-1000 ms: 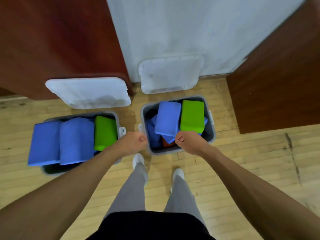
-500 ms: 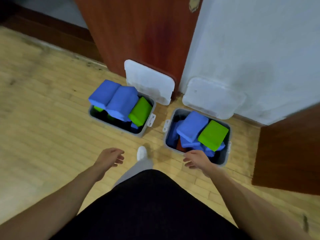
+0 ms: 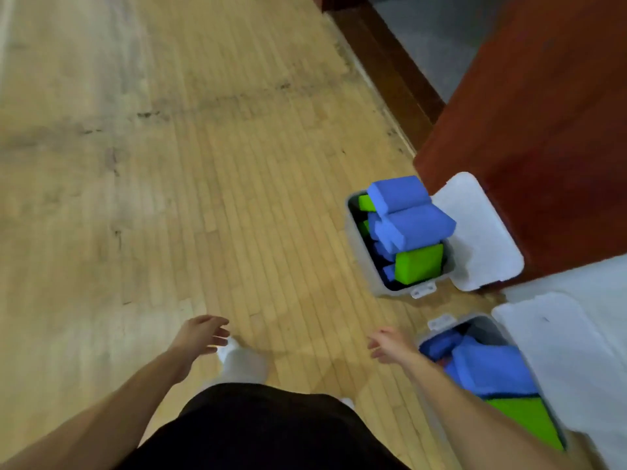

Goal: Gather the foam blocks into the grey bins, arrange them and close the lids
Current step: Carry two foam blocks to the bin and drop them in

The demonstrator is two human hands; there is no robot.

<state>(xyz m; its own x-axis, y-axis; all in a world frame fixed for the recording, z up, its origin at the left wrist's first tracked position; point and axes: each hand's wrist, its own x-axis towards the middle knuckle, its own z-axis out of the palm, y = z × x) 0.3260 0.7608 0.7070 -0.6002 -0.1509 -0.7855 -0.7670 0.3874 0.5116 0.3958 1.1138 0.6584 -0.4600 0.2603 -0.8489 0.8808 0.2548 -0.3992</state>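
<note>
A: Where are the hands?
B: The left hand (image 3: 203, 334) and right hand (image 3: 386, 346) hover over the wooden floor (image 3: 169, 164), fingers loosely spread, holding nothing.
A: And the bins?
B: One grey bin (image 3: 481, 325) sits just right of the right hand, a second grey bin (image 3: 383, 286) ahead of it, both holding foam blocks (image 3: 414, 225), lids (image 3: 475, 232) open
</note>
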